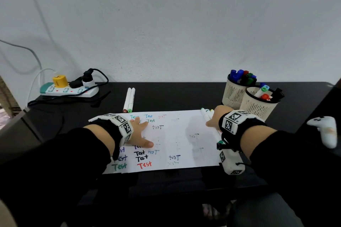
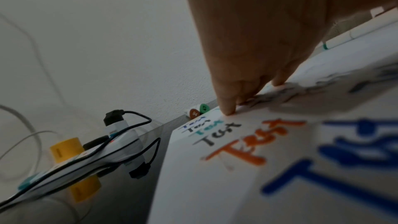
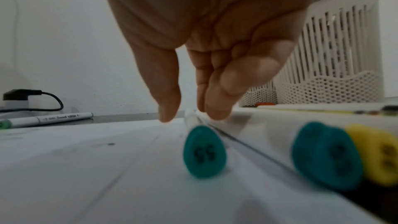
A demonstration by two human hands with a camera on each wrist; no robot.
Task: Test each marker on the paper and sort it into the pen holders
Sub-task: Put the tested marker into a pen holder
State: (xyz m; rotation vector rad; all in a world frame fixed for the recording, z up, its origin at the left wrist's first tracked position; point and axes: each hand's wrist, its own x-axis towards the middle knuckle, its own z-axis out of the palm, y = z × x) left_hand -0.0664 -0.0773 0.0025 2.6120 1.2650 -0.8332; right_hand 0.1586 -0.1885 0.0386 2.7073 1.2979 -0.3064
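On the dark worktop [image 1: 184,96] lies a white sheet of paper [image 1: 175,140] covered with the word "Test" in several colours. The left hand [image 1: 138,132] rests flat on the paper's left part, its fingers [image 2: 228,101] straight and spread, the tips pressing the sheet near its far edge; it holds nothing.

The right hand [image 1: 215,116] reaches down at the paper's far right corner, over a row of white markers [image 1: 207,114] lying side by side along the right edge. In the right wrist view the thumb and the other fingers [image 3: 217,98] point down with a gap between them, and the teal-capped marker numbered 55 [image 3: 204,151] lies on the paper in that gap: the thumb tip comes down just left of its barrel, the other fingertips just right of it, at or very near the barrel (whether they actually touch it is blurred). The marker is not lifted. Just to its right lie another teal-capped marker [image 3: 325,156] and a yellow-capped marker [image 3: 379,152], touching one another.

Two more markers [image 1: 129,100] lie together beyond the paper's far edge, with a brown cap and a green cap toward the person. Two cream slotted pen holders [image 1: 258,105] stand at the far right, both holding markers. A power strip [image 1: 70,89] with plugs sits at the far left.
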